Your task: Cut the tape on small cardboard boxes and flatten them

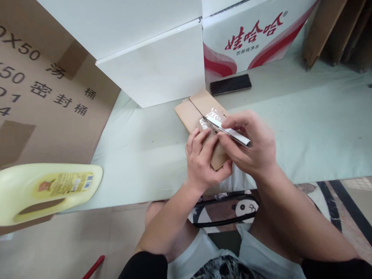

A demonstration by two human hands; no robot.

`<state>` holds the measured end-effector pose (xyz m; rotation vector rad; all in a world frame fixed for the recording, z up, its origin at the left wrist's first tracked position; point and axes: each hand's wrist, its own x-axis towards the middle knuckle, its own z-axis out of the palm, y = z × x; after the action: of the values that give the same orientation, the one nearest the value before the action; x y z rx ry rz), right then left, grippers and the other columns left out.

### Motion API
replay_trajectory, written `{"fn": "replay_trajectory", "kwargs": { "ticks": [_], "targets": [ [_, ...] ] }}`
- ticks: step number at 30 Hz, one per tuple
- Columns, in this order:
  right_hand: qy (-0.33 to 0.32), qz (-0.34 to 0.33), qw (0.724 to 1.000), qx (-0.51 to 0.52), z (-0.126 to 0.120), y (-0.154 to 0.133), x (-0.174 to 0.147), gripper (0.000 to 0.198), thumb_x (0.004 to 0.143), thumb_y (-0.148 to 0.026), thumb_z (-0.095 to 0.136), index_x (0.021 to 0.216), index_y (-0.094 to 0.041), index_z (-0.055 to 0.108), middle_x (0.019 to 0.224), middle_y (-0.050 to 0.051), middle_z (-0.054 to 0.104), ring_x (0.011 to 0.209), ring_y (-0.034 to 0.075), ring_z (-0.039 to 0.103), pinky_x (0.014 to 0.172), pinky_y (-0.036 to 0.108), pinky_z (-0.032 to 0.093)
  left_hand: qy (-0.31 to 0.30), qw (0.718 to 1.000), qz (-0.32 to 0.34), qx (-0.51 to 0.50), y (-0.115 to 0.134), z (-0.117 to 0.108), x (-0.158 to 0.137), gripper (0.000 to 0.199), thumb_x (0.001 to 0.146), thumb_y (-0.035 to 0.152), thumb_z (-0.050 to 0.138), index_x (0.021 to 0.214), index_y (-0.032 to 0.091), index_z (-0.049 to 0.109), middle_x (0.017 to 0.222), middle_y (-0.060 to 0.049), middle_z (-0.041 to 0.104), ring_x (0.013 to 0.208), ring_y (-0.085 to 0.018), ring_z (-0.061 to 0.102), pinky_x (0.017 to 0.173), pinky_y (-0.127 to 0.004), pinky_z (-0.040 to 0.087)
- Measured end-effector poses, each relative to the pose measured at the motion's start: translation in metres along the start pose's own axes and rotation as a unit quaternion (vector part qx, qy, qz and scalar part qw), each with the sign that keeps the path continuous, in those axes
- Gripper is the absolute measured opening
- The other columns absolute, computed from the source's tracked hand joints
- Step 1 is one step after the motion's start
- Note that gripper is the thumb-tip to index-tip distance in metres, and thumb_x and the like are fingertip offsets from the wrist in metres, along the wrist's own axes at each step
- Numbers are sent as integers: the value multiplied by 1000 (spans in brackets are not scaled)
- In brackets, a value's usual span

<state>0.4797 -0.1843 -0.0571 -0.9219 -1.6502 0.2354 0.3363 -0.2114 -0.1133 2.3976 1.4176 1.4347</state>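
Observation:
A small brown cardboard box (200, 101) lies on the pale green cloth, with clear tape (214, 114) over its middle seam. My left hand (203, 159) grips the near part of this box, fingers on top and thumb along the near edge. In my right hand (252, 143) is a slim white box cutter (236, 136), pinched between thumb and fingers. Its front end rests at the taped seam, just beyond my left fingertips. The blade itself is hard to make out. Both hands nearly touch each other over the box.
A black phone (231, 84) lies behind the box, before a white and red carton (247, 42). White boxes (162, 69) stand at the back. A large cardboard carton (58, 77) and a pale yellow jug (17, 182) are at left. Folded cardboard (325, 35) leans at back right.

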Motion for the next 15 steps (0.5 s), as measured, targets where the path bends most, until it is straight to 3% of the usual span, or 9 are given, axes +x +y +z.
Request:
{"fn": "replay_trajectory", "kwargs": {
  "ticks": [3,8,15],
  "targets": [
    [-5,14,1000,-10,-1,0,0,11,87,-16,63,97,-22,65,89,2,73,74,15,69,64,30,60,12,1000,2,-10,1,0,0,60,84,48,63,138,21,58,136,-15,61,137,-38,53,117,-60,39],
    [-21,27,999,-24,2,-2,-2,16,87,-14,62,91,-25,74,109,6,80,101,23,78,89,39,66,1,1000,0,-12,0,-1,0,64,81,45,64,141,22,55,139,-14,61,137,-37,53,118,-60,39],
    [5,10,1000,-21,6,-4,-6,22,85,-9,62,90,-25,76,103,4,82,97,23,80,87,36,68,-1,1000,2,-5,0,-2,2,62,80,46,63,137,20,58,136,-15,63,135,-37,55,118,-59,40]
  ]
}}
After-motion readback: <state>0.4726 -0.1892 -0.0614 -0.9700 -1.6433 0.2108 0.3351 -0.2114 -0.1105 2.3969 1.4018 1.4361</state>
